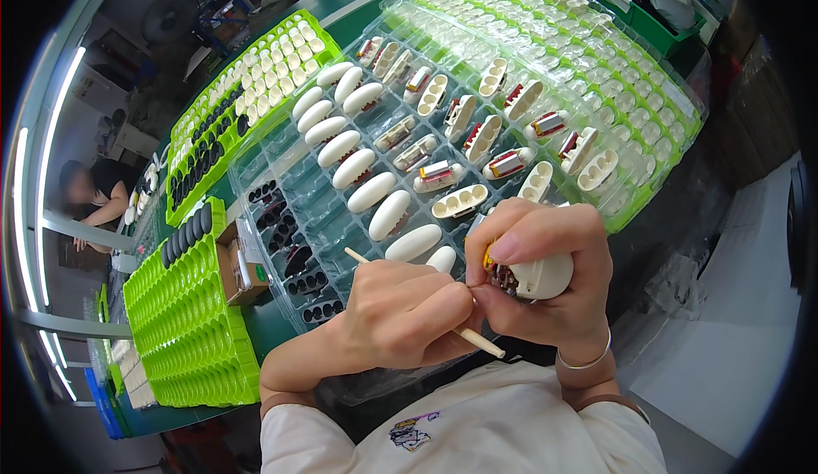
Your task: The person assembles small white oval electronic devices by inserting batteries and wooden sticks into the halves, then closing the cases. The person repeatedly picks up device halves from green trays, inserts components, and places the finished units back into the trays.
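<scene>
My left hand (400, 312) is closed around a thin wooden stick (481, 342), which pokes out on both sides of the fist. Its fingertips meet those of my right hand (554, 244) beside a white rounded housing (550, 276). My right hand grips that housing, with circuit parts and a bit of yellow showing at its open side. What lies between the touching fingertips is too small to make out. Just beyond the hands is a clear compartment tray (315, 210) with white oval shells (371, 193) and opened housings (460, 201) carrying electronics.
Black parts (307, 282) fill the tray's near-left compartments. Left of it are a green moulded tray (183, 320), a small cardboard box (239, 261) and another green tray (192, 137) of cream and black pieces. Stacked clear-and-green trays (630, 90) stand far right. Another person (106, 193) sits far left.
</scene>
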`<state>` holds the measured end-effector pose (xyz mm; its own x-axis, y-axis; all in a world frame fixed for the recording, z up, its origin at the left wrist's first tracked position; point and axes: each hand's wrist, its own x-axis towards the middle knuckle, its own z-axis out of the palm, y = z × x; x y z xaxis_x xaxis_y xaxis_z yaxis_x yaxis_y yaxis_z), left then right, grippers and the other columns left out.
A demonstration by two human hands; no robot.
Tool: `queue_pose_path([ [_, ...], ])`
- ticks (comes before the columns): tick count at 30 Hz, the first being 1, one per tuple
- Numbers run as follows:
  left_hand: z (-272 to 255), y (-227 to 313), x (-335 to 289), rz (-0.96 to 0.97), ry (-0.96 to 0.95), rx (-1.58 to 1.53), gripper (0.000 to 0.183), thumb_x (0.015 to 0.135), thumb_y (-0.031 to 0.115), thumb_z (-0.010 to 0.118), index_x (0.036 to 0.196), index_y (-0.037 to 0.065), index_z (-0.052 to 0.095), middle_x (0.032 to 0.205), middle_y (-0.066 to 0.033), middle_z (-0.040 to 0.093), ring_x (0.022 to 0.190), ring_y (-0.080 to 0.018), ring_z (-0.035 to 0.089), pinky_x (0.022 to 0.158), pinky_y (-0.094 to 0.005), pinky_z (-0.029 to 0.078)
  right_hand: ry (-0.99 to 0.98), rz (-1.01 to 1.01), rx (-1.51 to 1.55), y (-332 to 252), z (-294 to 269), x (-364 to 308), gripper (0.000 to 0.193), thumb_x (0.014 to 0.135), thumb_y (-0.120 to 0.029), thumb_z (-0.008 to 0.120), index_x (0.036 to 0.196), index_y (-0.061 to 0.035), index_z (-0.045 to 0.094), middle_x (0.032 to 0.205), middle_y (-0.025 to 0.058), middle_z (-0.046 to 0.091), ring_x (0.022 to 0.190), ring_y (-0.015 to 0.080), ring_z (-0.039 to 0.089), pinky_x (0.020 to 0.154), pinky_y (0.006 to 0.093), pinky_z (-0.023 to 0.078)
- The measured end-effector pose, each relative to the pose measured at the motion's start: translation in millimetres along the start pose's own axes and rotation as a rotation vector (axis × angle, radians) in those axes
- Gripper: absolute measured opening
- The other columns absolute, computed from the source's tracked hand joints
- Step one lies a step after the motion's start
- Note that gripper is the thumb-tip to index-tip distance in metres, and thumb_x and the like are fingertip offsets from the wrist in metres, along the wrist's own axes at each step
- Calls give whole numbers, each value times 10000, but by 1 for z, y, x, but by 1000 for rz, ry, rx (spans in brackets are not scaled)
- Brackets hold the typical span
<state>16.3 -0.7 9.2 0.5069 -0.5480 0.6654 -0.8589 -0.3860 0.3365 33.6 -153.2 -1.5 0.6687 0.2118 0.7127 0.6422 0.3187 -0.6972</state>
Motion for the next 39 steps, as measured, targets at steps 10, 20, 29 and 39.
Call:
queue_pose_path([
  [10,0,-3,-2,8,-28,-30,243,615,115,662,561,77,428,462,-10,361,351,-160,400,324,-274,289,-106,-78,-59,2,-2,4,374,613,90,597,906,-74,432,695,117,545,593,157,512,539,266,405],
  [20,-5,-2,0,-76,-43,-79,87,474,-2,517,532,56,488,474,-20,385,358,-182,382,346,-252,295,-132,-134,-166,4,-3,5,336,616,55,632,885,-86,487,716,124,557,597,168,523,531,264,409],
  [29,-12,-5,4,-164,2,-175,188,555,25,575,513,56,394,427,-10,329,337,-140,334,341,-239,276,90,216,516,13,4,-2,462,710,-33,595,1100,-141,372,779,85,494,645,145,487,541,237,408],
  [39,-5,-9,-4,-414,111,-158,438,624,184,761,844,55,405,479,0,503,366,-7,331,342,-168,208,317,504,1171,13,21,-3,403,856,-306,354,1215,-136,280,984,110,454,927,218,469,833,351,367],
])
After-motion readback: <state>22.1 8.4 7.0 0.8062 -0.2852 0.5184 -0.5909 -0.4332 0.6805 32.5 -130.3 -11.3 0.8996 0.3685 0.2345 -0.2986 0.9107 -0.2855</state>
